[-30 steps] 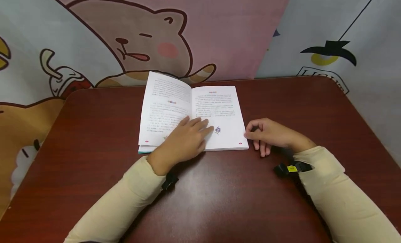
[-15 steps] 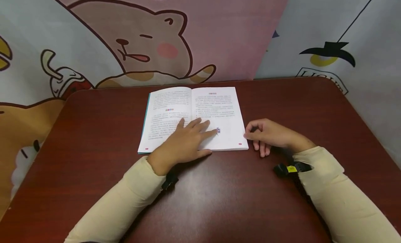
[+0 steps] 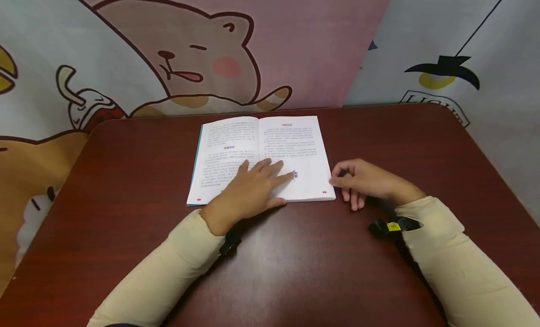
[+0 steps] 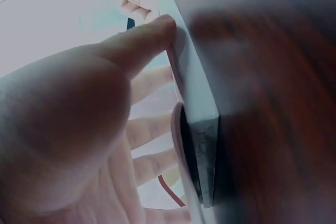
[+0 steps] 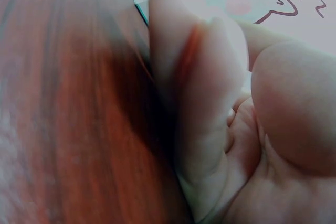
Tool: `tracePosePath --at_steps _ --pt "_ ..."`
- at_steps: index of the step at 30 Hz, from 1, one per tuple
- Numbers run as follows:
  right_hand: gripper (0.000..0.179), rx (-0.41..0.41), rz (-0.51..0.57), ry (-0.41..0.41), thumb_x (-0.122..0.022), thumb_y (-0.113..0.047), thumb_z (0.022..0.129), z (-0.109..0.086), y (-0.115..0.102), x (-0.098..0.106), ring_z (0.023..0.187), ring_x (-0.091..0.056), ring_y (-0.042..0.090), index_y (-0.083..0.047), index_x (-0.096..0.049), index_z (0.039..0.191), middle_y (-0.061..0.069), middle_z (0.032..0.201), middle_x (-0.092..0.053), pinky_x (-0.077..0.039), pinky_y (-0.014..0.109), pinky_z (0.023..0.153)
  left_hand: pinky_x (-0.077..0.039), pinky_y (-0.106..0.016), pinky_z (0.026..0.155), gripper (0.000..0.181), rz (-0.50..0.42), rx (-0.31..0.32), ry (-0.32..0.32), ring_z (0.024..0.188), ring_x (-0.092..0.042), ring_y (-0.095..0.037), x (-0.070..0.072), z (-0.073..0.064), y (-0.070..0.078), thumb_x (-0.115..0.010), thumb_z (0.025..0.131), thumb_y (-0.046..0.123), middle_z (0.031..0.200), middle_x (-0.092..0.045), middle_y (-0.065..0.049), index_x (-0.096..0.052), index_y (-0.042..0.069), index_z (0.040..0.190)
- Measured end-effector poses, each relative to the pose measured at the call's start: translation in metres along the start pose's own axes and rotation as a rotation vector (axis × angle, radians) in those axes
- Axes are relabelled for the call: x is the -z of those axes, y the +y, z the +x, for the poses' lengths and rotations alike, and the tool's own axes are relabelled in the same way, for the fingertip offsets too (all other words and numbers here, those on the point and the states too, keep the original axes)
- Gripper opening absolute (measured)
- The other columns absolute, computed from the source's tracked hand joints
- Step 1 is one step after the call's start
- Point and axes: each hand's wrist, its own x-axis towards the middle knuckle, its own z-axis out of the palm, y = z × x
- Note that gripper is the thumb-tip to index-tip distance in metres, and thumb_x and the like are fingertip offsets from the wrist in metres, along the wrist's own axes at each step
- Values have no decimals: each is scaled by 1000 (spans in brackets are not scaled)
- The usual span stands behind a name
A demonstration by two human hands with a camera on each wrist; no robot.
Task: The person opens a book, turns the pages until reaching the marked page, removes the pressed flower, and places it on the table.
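An open book (image 3: 291,139) with printed white pages and a teal cover edge lies on the dark red-brown table. My left hand (image 3: 246,189) rests palm down across the lower middle of its spread, fingers spread and mostly straight. In the left wrist view, the thumb of the left hand (image 4: 63,119) reaches over the book's thick lower edge (image 4: 194,77). At the right page's outer edge, the thumb and forefinger of my right hand (image 3: 367,179) pinch the page, while the other fingers hang curled beside it. In the right wrist view, the right hand's (image 5: 210,77) fingertips hide the contact.
The brown table (image 3: 270,271) extends around the book, with its far edge against a wall covering (image 3: 312,46) printed with cartoon animals. Cream sleeves (image 3: 181,252) cover both forearms. Black wrist devices (image 3: 381,227) sit under both wrists.
The raised left page has come down flat onto the left side of the book. My left thumb has spread outward along the lower edge. The right hand has stayed put.
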Motion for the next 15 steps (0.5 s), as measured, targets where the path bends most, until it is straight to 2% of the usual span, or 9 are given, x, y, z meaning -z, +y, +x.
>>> tracePosePath --at_steps 4,10,15 --pt "30 -10 0 -6 -64 -28 98 0 2 0 46 -66 24 -1 -56 109 13 67 -63 -55 37 44 -33 -68 110 62 -8 6 -24 145 -40 -33 0 1 0 -61 95 53 158 -42 -4 -45 33 151" --pt "30 2 -2 5 -64 -28 98 0 3 1 46 -66 26 -1 -56 108 14 66 -63 -54 39 44 -35 -67 108 61 24 -5 -7 145 -41 -32 -2 2 -2 -58 95 56 158 -43 -4 -45 34 151" --pt "30 -3 -2 0 -63 -29 99 1 1 2 46 -66 26 -1 -56 108 13 66 -63 -55 39 44 -34 -67 109 59 22 -1 -19 146 -39 -32 -1 2 -3 -54 98 54 159 -41 -3 -43 34 152"
